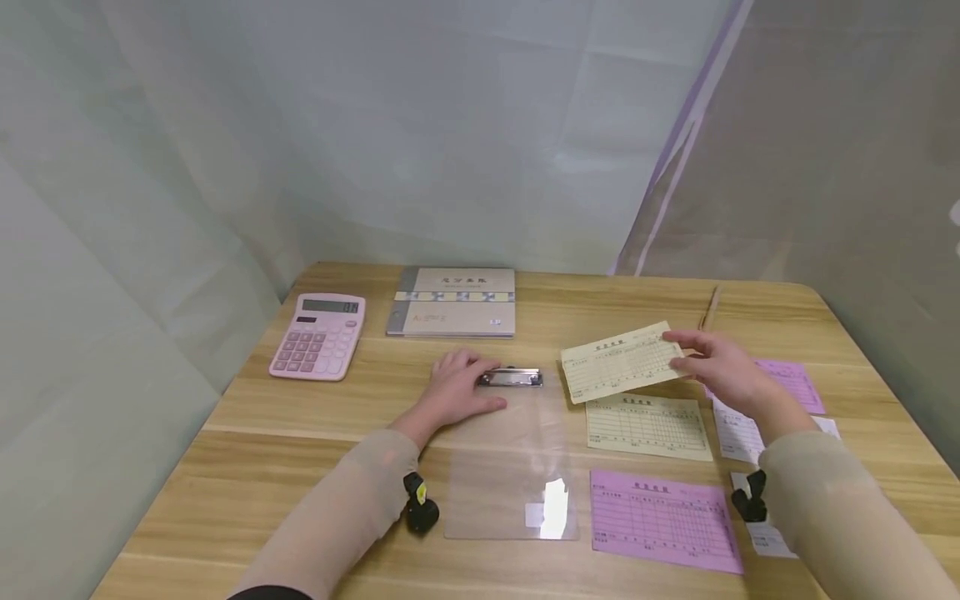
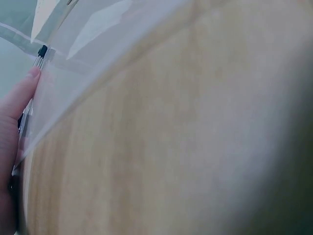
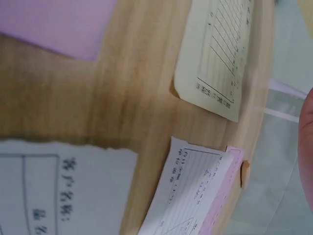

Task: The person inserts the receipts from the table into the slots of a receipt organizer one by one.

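Observation:
My left hand (image 1: 459, 390) rests at the left end of the metal clip (image 1: 517, 377) on a clear clipboard (image 1: 510, 467). Its index finger lies by the clip and its thumb stretches out below. In the left wrist view the thumb (image 2: 22, 93) overlaps the clip side of the board. My right hand (image 1: 723, 371) pinches the right edge of a pale yellow form slip (image 1: 618, 362), tilted above the table. Beneath it lies another yellow slip (image 1: 648, 427); a purple slip (image 1: 663, 521) is nearer the front. In the right wrist view only part of the right hand (image 3: 306, 147) shows.
At the back left are a pink calculator (image 1: 318, 337) and a ledger book (image 1: 457, 302). White slips (image 1: 738, 433) and another purple slip (image 1: 795, 383) lie to the right, partly behind the right arm. A thin brown stick-like object (image 1: 711, 307) lies near the back edge.

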### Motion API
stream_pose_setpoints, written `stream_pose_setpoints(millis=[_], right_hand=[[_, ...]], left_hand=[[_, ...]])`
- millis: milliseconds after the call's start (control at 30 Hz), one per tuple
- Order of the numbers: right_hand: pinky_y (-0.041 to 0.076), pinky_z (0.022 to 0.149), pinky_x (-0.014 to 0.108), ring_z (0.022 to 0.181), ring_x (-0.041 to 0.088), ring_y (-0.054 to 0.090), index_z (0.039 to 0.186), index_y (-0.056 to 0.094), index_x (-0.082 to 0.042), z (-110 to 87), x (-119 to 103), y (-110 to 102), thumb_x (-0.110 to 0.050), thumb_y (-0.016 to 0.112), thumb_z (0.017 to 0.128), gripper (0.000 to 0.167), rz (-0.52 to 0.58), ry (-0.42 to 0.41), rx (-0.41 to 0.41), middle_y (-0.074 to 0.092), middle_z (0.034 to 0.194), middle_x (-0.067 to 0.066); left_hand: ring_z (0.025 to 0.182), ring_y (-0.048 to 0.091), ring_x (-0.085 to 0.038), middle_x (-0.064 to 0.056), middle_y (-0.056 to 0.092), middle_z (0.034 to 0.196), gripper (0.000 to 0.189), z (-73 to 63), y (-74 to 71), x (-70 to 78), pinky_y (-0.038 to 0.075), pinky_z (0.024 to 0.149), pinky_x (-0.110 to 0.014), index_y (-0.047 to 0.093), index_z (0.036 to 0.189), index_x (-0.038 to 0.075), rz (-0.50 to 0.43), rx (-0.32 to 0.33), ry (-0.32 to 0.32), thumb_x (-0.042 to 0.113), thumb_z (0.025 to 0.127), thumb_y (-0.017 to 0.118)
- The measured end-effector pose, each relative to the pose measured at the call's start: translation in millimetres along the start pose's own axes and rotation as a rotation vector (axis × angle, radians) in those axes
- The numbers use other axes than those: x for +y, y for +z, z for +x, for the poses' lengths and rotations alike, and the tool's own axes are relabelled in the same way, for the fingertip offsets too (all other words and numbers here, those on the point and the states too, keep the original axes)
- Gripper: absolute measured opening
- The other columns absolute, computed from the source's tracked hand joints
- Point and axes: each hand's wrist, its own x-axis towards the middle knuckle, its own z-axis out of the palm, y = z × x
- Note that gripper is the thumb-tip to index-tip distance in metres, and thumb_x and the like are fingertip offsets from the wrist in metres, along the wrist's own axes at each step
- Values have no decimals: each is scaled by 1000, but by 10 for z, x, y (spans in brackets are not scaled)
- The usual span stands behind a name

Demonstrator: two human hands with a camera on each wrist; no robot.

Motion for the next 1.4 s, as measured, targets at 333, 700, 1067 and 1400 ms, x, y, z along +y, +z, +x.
stream_pose_setpoints(millis=[333,700,1067,1400], right_hand=[[46,90,39,112,30,50,137,44,-8,32,39,149,-23,65,89,55,59,5,-127,40,136,19],[46,86,37,110,31,51,134,48,-7,102,59,342,-19,66,87,51,29,-18,-198,38,139,21],[47,84,35,102,24,58,132,51,-7,196,-93,561,-17,68,84,52,-8,-22,-262,52,127,17],[47,85,35,113,26,50,131,54,-14,280,-200,733,-21,68,85,49,-45,-8,-325,50,131,13]], left_hand=[[115,37,-23,-6,46,126,71,-10,-22,11,28,95,-43,53,132,24,-12,0,7,64,74,65],[116,37,-23,-6,47,127,71,-10,-28,6,27,97,-42,53,133,24,-20,1,-2,64,75,63],[111,40,-21,-4,50,122,64,9,-47,18,28,97,-42,56,129,20,-61,30,-20,59,79,63],[111,40,-22,-5,50,122,62,-2,-53,30,26,97,-42,57,129,19,-83,33,-32,56,80,64]])
